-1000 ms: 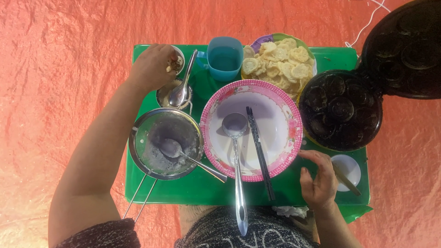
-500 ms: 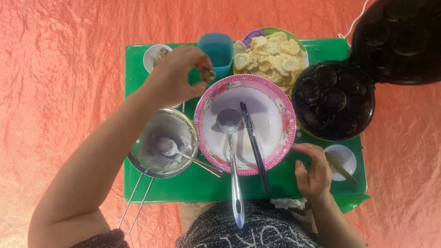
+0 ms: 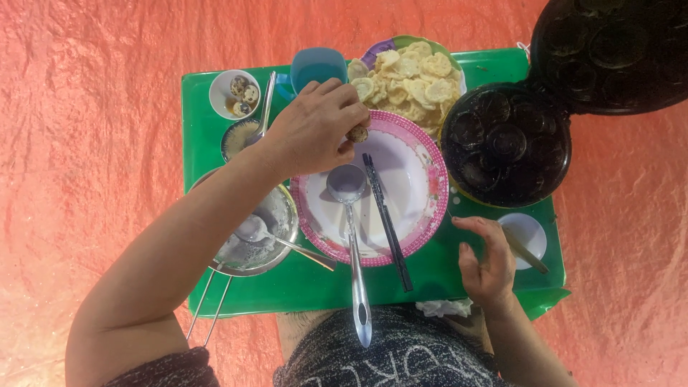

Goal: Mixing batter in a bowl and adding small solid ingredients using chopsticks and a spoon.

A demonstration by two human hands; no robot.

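My left hand (image 3: 315, 132) hovers over the top edge of the pink-rimmed bowl (image 3: 430, 179), pinching a small speckled quail egg (image 3: 357, 134) in its fingertips. White batter fills the bowl, and a metal ladle (image 3: 351, 229) and black chopsticks (image 3: 387, 218) rest in it. My right hand (image 3: 487, 261) lies on the green table (image 3: 444, 276) at the bowl's lower right, fingers loosely apart, holding nothing. A small white bowl of quail eggs (image 3: 235, 94) stands at the table's far left corner.
A black round moulded pan (image 3: 505, 143) with its lid (image 3: 609, 50) open sits at the right. A plate of pale round chips (image 3: 408, 72), a blue cup (image 3: 315, 66), a metal strainer bowl with a spoon (image 3: 258, 229) and a small white dish (image 3: 527, 233) crowd the table.
My left hand took an egg from the small white bowl and carried it right, across the table to the pink bowl's rim. The right hand stayed put.
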